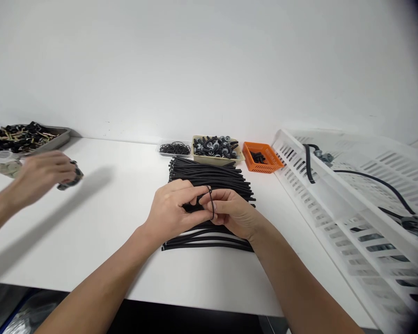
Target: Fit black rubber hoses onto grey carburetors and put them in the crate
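A thin black rubber ring (212, 204) stands upright between my hands. My left hand (174, 208) pinches it from the left, index finger at the top and thumb at the bottom. From the right, my right hand (235, 211) closes its thumb and fingers at the ring; whether a fingertip passes through it is hard to tell. Beneath both hands lies a stack of short black hoses (209, 172), with some pale marks at their left ends. Behind the stack, more thin black rings fill a clear tray (174, 148).
A cream bin (218, 160) holds grey-and-black fittings. An orange basket (261, 166) has small black pieces. At right stands a large white slatted crate (310, 195) with hoses. At left are a metal tray (61, 137) of parts and another person's hand (43, 174) holding a dark object.
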`<state>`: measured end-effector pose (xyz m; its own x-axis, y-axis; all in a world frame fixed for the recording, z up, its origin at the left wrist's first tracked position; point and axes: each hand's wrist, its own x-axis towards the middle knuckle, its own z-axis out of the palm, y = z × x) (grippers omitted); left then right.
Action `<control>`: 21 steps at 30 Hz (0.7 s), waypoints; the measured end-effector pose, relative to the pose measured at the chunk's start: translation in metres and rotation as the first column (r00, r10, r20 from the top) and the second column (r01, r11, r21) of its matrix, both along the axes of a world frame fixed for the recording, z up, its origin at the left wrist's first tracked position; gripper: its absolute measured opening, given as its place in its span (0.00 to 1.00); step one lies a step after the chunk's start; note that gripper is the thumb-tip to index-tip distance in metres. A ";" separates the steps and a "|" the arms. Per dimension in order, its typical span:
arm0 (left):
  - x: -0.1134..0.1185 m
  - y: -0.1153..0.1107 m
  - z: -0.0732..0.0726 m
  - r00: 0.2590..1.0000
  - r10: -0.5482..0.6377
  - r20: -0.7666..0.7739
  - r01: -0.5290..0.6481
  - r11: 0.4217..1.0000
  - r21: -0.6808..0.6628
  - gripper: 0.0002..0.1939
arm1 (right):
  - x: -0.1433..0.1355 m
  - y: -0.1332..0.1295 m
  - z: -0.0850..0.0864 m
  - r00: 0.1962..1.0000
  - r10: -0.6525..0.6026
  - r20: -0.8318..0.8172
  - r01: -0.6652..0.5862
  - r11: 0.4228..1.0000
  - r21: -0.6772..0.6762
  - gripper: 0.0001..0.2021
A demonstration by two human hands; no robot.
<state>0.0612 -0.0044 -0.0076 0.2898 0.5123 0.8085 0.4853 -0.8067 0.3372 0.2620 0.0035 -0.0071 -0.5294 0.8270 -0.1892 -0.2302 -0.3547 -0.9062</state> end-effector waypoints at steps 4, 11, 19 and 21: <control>0.004 -0.002 0.000 0.999 -0.046 0.025 0.048 0.995 -0.086 0.10 | -0.006 -0.001 0.001 0.997 -0.067 -0.029 0.068 0.997 0.037 0.14; 0.001 -0.002 0.004 0.958 -0.136 0.251 0.222 0.908 -0.356 0.13 | -0.010 0.003 -0.002 0.936 -0.352 -0.003 0.342 0.908 0.240 0.09; 0.000 -0.001 0.006 0.892 0.065 0.447 0.312 0.627 -0.714 0.16 | -0.014 0.000 -0.004 0.779 -0.600 0.181 0.358 0.664 0.657 0.03; 0.001 -0.002 0.012 0.906 0.073 0.417 0.292 0.606 -0.740 0.15 | -0.014 0.000 -0.005 0.747 -0.645 0.163 0.354 0.593 0.723 0.03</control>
